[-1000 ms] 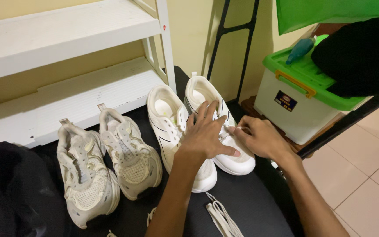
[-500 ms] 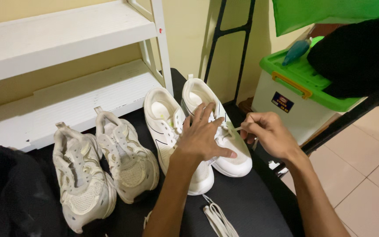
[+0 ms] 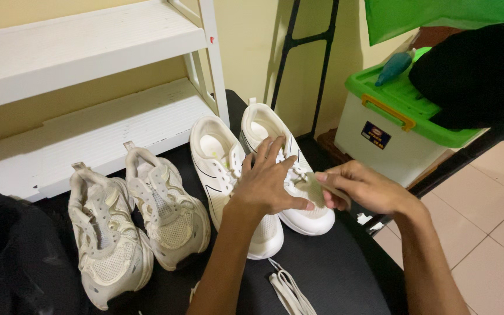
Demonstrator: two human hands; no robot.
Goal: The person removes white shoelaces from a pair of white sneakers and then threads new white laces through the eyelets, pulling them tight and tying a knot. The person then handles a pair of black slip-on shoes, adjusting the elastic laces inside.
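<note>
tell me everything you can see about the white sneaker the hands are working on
The white sneaker is a low, smooth-sided shoe with thin dark lines along its side, a thick white sole and a pull tab at the heel. It stands upright on the black surface, toe toward the camera, close beside its mate. The left hand lies spread over its laces; the right hand pinches a pale lace end by its toe.

My left hand (image 3: 272, 184) lies on a smooth, matt white leather-like sneaker (image 3: 290, 169) with flat cloth laces. At lower left of frame, a worn mesh-cloth pair (image 3: 138, 224), rough and greyed. Black matt cloth surface (image 3: 333, 274) beneath. Upper left, painted white wooden shelf (image 3: 77, 46), scuffed. Right, glossy green plastic lid (image 3: 403, 102) on a translucent box.
</note>
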